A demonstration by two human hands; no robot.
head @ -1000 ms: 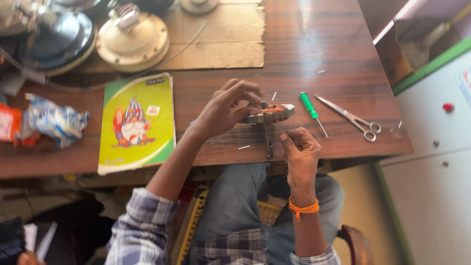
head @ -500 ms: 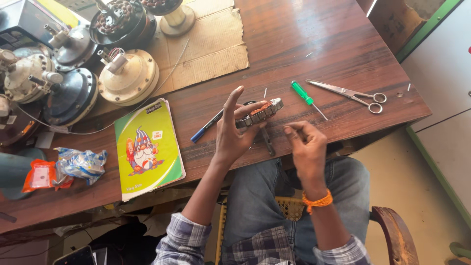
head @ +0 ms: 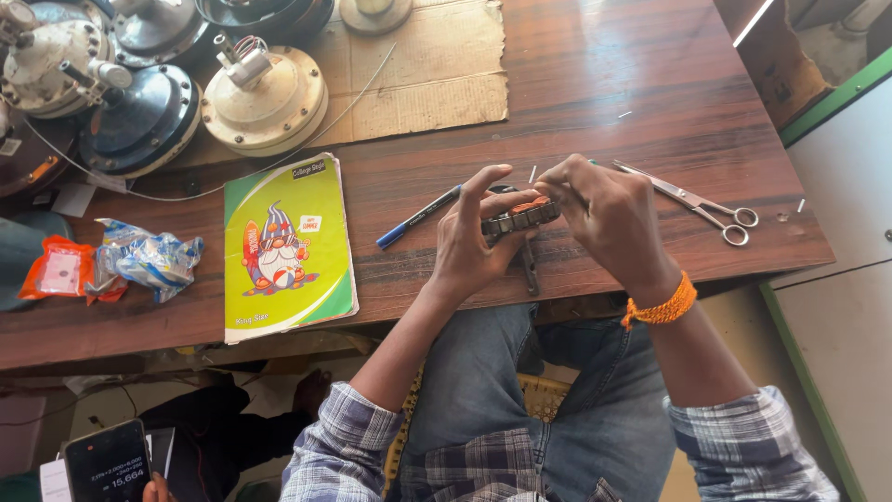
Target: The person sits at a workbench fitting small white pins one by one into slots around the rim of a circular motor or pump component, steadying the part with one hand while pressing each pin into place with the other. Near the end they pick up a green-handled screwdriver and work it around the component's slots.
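My left hand [head: 474, 237] grips a round metal motor core with copper windings [head: 522, 215], held on edge just above the wooden table [head: 604, 84]. My right hand [head: 609, 218] is closed against the core's right side, fingers pinched at its windings. An orange thread band is tied round my right wrist. A dark metal tool [head: 530, 265] lies on the table under the core. A blue pen [head: 416, 217] lies just left of my left hand. Steel scissors [head: 701, 204] lie right of my right hand.
A green and yellow notebook [head: 286, 246] lies at the left. Several fan motor housings [head: 265, 93] stand at the back left beside a cardboard sheet [head: 427, 65]. Plastic packets [head: 139, 260] sit at the far left. Someone's hand holds a phone [head: 110, 462] below the table.
My right hand has come up from the table edge onto the core's right side. The green screwdriver is now hidden behind it. The camera view has shifted closer.
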